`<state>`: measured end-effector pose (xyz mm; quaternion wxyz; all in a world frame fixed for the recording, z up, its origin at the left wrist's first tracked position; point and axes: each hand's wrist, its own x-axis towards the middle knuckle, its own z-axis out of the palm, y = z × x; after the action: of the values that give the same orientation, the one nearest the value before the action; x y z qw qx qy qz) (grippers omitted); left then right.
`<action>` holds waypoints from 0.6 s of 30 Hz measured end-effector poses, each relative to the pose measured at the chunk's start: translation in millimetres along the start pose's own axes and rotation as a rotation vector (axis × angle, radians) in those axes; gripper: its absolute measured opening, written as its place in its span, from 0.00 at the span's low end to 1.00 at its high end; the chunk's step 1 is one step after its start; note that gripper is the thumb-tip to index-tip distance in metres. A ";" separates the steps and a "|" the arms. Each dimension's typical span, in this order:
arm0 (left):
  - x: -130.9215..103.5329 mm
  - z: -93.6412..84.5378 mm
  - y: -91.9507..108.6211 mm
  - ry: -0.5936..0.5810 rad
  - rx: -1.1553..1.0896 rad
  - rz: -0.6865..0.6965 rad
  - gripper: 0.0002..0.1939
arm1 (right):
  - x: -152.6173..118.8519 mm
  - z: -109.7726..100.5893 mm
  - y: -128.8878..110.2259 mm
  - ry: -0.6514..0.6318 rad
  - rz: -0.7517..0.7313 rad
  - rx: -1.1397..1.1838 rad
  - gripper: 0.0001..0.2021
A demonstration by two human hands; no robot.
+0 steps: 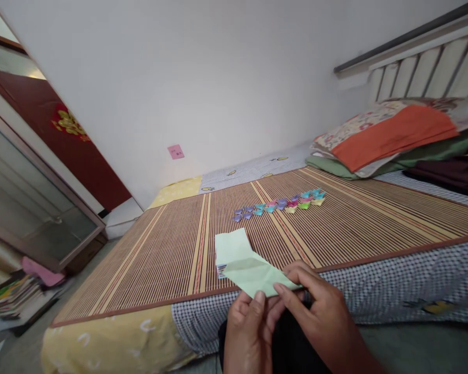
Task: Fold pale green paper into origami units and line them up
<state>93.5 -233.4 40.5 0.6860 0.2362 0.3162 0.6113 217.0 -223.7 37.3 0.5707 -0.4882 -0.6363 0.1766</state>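
A pale green sheet of folded paper (259,275) is held between my two hands in front of the bed's edge. My left hand (249,324) pinches its lower edge, thumb on top. On the right side, the thumb and fingers of my right hand (315,301) grip the paper's pointed corner. Just behind it, a stack of coloured paper (232,243) with a pale green sheet on top lies on the mat; the held paper hides part of it. Farther back, several small folded paper pieces (271,206) in purple, blue, pink, green and yellow lie in two rows.
A striped bamboo mat (148,259) covers the bed. At the back right lie pillows with an orange cover (398,135), near a radiator (425,70). A pink socket plate (176,151) is on the wall. Books (8,296) stand low at the left.
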 end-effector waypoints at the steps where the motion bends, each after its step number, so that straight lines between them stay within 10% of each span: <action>1: 1.0 -0.7 0.5 -0.019 -0.001 -0.017 0.19 | 0.5 -0.8 -0.3 -0.005 0.006 0.001 0.11; 10: 0.2 -5.0 2.4 0.044 0.041 -0.014 0.23 | -2.9 -7.2 4.4 -0.042 0.086 0.023 0.14; 18: 0.8 4.2 8.4 0.239 -0.175 -0.119 0.07 | -4.4 -1.7 1.0 -0.009 0.081 -0.041 0.14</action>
<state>90.8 -231.2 49.2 0.6966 0.0818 0.3544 0.6185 218.4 -227.5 34.6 0.5500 -0.5242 -0.6221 0.1889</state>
